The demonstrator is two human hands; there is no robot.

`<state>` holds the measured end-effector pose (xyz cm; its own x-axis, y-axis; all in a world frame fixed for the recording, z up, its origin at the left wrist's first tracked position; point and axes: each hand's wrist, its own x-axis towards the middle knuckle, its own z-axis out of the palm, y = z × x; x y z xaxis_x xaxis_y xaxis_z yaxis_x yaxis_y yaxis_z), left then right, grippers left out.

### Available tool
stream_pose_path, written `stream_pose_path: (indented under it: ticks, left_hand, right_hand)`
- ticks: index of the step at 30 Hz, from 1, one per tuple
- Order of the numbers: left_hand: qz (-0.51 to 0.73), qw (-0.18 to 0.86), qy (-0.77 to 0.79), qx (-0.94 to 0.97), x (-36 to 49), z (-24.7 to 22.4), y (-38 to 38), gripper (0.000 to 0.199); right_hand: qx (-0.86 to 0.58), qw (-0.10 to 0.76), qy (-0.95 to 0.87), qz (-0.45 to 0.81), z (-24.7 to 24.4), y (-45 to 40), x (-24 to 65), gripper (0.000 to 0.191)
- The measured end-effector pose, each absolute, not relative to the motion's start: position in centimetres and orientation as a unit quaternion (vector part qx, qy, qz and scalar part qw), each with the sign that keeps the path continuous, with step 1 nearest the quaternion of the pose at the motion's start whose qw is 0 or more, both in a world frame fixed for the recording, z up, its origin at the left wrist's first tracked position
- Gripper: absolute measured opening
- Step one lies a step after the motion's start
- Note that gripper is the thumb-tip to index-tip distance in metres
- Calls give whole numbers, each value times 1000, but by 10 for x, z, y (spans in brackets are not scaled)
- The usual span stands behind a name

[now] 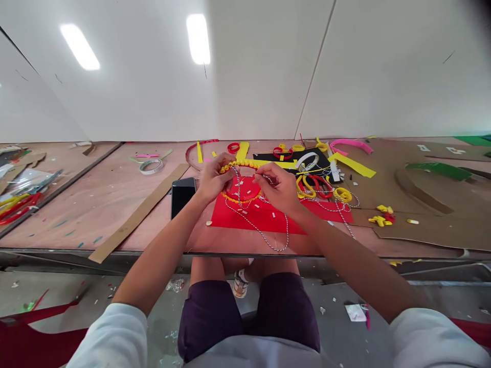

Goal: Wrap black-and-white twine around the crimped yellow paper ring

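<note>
One long plywood desk [115,214] runs across the view, its right part overlaid by a large cut brown cardboard sheet [387,179] carrying a green curved strip [439,171] and loose yellow offcuts [379,220]. On the desk: one long cardboard strip [134,220], lying diagonally at left; one roll of white tape [151,166], farther back; one black smartphone [182,195], just left of a red paper sheet [261,217]; one black sheet [268,156], behind the red sheet, with a white ring [307,162] on it; and one cluster of red and yellow rings [310,186] to the right. A pink curved strip [351,145] lies beyond these. Centred above the red sheet, held up by both hands, is one yellow beaded strip [245,164], arched over a red paper disc [245,188]. One red-and-white twisted cord [265,237] loops loosely across the red sheet and rises to the fingers. Left hand [215,179]: fingers closed on the end of the beaded strip and the cord. Right hand [276,188]: thumb and fingertips [258,174] pinched on the cord. Both hands are close together, not touching, working the cord at the strip.
</note>
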<state>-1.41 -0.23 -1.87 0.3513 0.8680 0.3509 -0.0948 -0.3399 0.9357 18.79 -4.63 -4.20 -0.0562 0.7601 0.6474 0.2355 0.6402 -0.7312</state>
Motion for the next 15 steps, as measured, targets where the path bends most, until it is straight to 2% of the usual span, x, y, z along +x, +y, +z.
stream_pose_path:
  ticks: [9,15]
  left_hand:
    - [519,487,294,638,-14,-19,-1,27]
    - [523,474,294,645,-12,-21,-1,25]
  right_hand:
    - [-384,547,-727,157,-46,-44,189,15]
    - [-426,523,-725,142,-46,-42,191,28]
